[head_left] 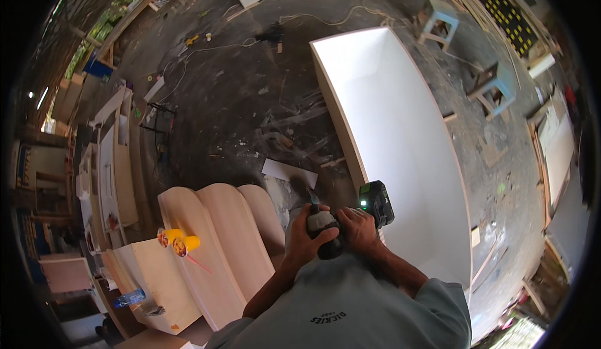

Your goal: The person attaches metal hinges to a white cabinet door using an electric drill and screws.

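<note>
Drill: a black-and-grey cordless drill (321,222) is held in front of the body, at the near left edge of the large white box; its black battery pack (382,206), with a bright greenish light beside it, points right.
Left hand: the left hand (300,236) is wrapped around the drill's head, thumb across the grey body.
Right hand: the right hand (360,227) grasps the drill between body and battery pack.
White box: a long, open-topped box with white inner faces and pale wood edges (400,117) lies right of the hands, running from near to far; its walls look joined, so the shell seems built. No shelf or divider shows inside.
Curved panels: pale wooden panels with rounded far ends (216,230) lie near left, apart from the box; whether they belong to it cannot be told.
Drilling: no screw can be made out, and the drill's tip is not seen meeting wood, so whether any fastening is left is unclear.
Shirt: small dark lettering marks the grey-green cloth shirt (350,299).
Cups: two yellow cups with colourful printed tops (186,244) stand left; their print is too small to read.
Battery marking: green, not legible.
</note>
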Motion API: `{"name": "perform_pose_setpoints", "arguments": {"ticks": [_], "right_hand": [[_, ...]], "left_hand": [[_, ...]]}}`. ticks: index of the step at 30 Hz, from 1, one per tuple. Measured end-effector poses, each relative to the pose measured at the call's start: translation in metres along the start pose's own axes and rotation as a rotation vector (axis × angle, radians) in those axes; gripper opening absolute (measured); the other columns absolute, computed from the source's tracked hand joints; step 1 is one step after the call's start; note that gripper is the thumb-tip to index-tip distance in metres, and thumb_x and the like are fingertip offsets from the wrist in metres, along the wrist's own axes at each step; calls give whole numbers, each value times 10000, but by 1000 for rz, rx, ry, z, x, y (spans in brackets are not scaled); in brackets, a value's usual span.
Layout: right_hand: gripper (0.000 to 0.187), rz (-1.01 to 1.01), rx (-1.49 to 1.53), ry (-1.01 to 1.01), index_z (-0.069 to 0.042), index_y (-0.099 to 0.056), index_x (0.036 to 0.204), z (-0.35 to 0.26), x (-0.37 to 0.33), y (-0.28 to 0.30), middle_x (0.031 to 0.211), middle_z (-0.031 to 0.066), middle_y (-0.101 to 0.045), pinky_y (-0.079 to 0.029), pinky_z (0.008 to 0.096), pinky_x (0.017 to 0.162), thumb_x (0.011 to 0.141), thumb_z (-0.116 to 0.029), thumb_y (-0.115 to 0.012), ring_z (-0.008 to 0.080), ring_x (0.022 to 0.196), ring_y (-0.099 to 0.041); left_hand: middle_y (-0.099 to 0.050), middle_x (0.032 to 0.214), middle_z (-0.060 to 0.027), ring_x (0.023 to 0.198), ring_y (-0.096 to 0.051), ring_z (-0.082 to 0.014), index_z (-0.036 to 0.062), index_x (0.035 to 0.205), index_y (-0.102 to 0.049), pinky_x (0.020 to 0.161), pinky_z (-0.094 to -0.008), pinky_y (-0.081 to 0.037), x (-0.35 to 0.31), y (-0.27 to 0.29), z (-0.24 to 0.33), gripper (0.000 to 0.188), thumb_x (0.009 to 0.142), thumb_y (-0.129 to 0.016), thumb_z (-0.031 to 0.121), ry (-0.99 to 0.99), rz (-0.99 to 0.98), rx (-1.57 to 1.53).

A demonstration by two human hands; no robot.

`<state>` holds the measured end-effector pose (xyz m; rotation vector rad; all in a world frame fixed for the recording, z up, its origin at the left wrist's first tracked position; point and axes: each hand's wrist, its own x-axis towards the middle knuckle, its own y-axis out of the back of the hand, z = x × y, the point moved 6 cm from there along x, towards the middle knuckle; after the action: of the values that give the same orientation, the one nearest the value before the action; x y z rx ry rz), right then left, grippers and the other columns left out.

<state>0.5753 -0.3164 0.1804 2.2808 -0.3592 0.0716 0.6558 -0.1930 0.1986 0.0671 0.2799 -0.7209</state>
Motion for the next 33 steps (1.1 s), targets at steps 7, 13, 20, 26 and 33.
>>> {"name": "perform_pose_setpoints", "arguments": {"ticks": [7, 13, 20, 26, 33], "right_hand": [[292, -164, -66, 53, -100, -588, 1010, 9, 176, -50, 894, 77, -634, -528, 435, 674, 749, -199, -675, 310, 798, -671], [334, -147, 6, 39, -104, -597, 1056, 3, 329, -70, 921, 119, -660, -530, 478, 652, 739, -162, -681, 360, 800, -681], [550, -114, 80, -3, -42, -627, 1154, -20, 502, -89, 961, 158, -689, -552, 429, 720, 652, -192, -793, 373, 840, -702], [701, 64, 144, 146, -25, -591, 1299, -1, 652, -123, 1039, 168, -715, -570, 386, 754, 648, -168, -812, 326, 860, -730], [849, 26, 300, 273, 15, -492, 1422, -6, 896, -150, 958, 146, -740, -575, 360, 733, 644, -108, -808, 286, 796, -739]], "left_hand": [[-659, 1038, -50, 955, -614, -143, 24, 1102, -653, 894, -288, -462, 147, 120, 4, 267, 941, -625, 235, 157, 43, -350], [-664, 986, -33, 933, -599, -114, 23, 1041, -666, 863, -267, -442, 267, 218, 57, 256, 969, -608, 262, 261, 15, -413], [-649, 959, -32, 901, -605, -111, 16, 1052, -642, 831, -256, -459, 386, 317, 108, 225, 960, -597, 216, 227, 78, -543], [-617, 839, -4, 797, -577, -83, 63, 894, -650, 753, -261, -450, 521, 397, 139, 164, 940, -625, 218, 255, 141, -575], [-581, 797, 21, 732, -538, -74, 120, 795, -589, 681, -242, -419, 696, 523, 203, 146, 907, -644, 196, 98, 286, -589]]}}
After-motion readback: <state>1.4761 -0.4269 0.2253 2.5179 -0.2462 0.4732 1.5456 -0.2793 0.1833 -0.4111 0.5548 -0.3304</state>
